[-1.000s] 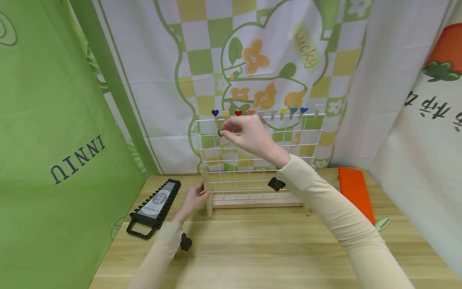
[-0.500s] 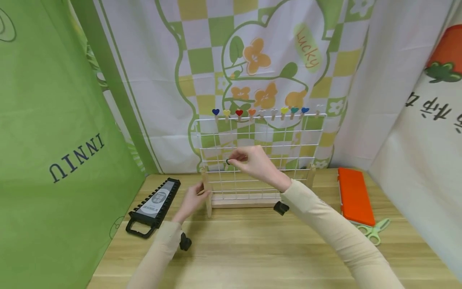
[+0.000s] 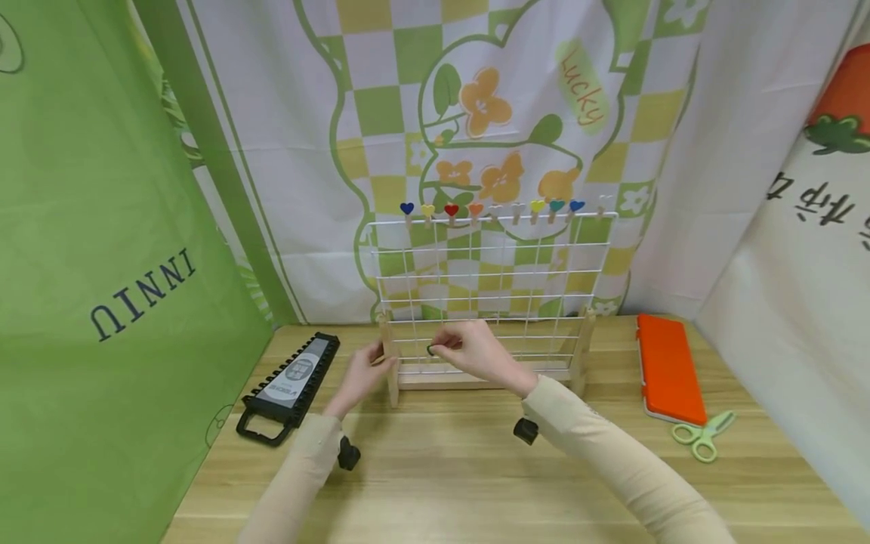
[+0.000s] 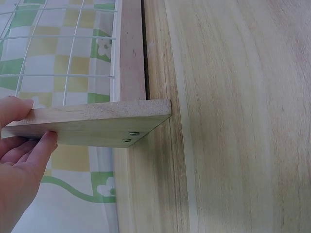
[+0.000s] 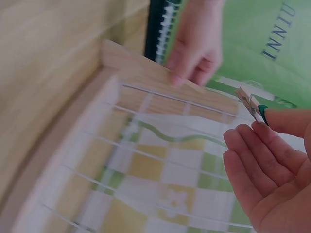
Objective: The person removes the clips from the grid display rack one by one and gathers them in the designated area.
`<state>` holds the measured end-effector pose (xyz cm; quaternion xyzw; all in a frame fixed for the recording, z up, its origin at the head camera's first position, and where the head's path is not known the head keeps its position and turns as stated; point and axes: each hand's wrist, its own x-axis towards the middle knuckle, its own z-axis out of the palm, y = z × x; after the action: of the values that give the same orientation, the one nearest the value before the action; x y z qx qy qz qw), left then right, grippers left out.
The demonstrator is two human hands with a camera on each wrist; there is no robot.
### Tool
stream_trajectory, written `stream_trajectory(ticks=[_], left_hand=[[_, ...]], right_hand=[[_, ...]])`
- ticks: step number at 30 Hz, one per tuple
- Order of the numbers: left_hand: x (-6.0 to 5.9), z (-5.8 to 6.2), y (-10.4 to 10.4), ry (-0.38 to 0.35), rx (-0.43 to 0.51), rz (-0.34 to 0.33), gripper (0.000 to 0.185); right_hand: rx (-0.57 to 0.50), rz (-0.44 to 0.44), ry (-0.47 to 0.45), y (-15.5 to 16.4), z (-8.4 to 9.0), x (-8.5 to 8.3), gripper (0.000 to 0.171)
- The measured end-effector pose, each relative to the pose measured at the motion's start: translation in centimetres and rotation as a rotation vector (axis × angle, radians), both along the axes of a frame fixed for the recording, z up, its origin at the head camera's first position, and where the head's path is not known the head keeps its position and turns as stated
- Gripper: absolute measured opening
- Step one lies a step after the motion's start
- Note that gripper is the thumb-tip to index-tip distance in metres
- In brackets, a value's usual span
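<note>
My right hand (image 3: 478,352) pinches a small wooden clothespin (image 5: 250,103) with a dark green ornament between thumb and fingertip. It is in front of the lower part of a white wire grid rack (image 3: 501,273) on a wooden stand; in the head view only a dark edge of the clothespin shows. My left hand (image 3: 360,380) grips the stand's left wooden upright (image 4: 92,112), thumb on one face and fingers on the other. Along the rack's top wire sits a row of several heart clothespins, among them a navy one (image 3: 407,209), a red one (image 3: 451,211) and a teal one (image 3: 556,206).
A black-framed rack with a grey label (image 3: 299,370) lies on the wooden table (image 3: 462,476) at left. At right lie an orange case (image 3: 669,370) and pale green scissors (image 3: 704,437). Patterned cloth (image 3: 381,113) hangs behind the wire rack; a green cloth (image 3: 122,189) hangs at left.
My right hand has moved down from near the top of the wire grid to its lower part, still pinching the clothespin. My left hand stays on the upright. The scissors have come into full view.
</note>
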<state>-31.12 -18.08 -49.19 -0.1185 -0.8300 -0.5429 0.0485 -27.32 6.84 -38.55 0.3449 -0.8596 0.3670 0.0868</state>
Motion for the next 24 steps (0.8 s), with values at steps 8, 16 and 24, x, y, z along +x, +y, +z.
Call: stream_trajectory(ticks=[8,16,24], left_hand=[[-0.1,-0.2,-0.1,0.005,-0.009,-0.001,0.05],[-0.1,-0.2,0.1,-0.013,-0.012,0.014,0.051],[-0.2,-0.2,0.2,-0.002,-0.012,0.01,0.05]], right_hand=[[0.061,0.002,-0.063,-0.4,-4.9,0.1,0.009],[0.08,-0.028,-0.182,-0.2,-9.2,0.1,0.008],[0.082,-0.049,-0.283,-0.4,-11.4,0.1,0.01]])
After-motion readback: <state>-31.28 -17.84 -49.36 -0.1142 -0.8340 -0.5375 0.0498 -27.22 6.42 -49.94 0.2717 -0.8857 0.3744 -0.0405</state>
